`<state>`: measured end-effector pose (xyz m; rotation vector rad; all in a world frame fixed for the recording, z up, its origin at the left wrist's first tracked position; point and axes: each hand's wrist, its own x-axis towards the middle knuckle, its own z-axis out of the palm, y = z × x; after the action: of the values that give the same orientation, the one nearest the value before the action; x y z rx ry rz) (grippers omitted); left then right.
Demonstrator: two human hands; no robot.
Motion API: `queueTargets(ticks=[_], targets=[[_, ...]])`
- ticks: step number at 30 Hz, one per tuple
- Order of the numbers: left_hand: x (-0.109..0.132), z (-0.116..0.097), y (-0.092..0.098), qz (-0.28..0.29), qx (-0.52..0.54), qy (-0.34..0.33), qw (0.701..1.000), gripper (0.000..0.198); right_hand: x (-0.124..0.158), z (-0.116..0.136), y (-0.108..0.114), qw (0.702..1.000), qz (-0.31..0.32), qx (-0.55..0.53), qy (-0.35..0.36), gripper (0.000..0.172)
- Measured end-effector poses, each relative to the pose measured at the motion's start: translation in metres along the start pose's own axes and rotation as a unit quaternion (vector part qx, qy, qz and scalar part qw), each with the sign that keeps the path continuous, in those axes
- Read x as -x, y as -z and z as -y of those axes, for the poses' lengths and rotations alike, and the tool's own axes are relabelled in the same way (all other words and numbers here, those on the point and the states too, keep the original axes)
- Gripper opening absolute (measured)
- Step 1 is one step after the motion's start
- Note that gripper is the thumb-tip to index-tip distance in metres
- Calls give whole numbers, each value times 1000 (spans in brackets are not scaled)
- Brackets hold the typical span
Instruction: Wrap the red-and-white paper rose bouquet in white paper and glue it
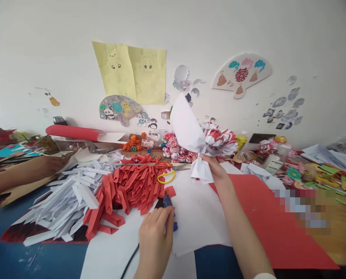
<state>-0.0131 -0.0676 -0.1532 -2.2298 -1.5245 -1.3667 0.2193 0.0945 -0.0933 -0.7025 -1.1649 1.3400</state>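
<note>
My left hand (155, 236) is closed around a blue hot glue gun (167, 200), its tip pointing away from me over white paper sheets (202, 217). A black cord (129, 261) runs down beside the wrist. Raised to the right, my right hand (212, 166) grips the gathered neck of a paper bouquet (187, 126). White paper wraps it, and red-and-white folded flowers (221, 139) show on its right side. Beyond my left hand lie heaps of folded red strips (135, 182) and white strips (68, 201). Yellow-handled scissors (166, 177) rest by the red heap.
Another person's hand (45, 166) reaches in from the left over cardboard and paper. A large red sheet (266, 217) lies at right, beside craft scraps (321, 170). A red roll (72, 132) and small paper flowers (132, 142) stand along the wall.
</note>
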Motion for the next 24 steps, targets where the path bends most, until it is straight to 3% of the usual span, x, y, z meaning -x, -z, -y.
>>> queueTargets(ticks=[4, 10, 17, 21, 24], targets=[[10, -2, -9, -29, 54, -3, 998, 18, -4, -17, 3, 997, -63, 22, 39, 44], [26, -10, -20, -95, 135, 15, 986, 29, -7, -36, 7, 994, -51, 92, 43, 41], [41, -6, -25, -101, 138, 5, 985, 31, -12, -56, 24, 978, -123, 160, 54, 41], [47, -4, -27, -98, 141, -11, 985, 31, -7, -55, 29, 958, -192, 210, 12, 41], [51, -3, -29, -94, 135, -30, 986, 28, -6, -53, 29, 949, -211, 233, -33, 38]])
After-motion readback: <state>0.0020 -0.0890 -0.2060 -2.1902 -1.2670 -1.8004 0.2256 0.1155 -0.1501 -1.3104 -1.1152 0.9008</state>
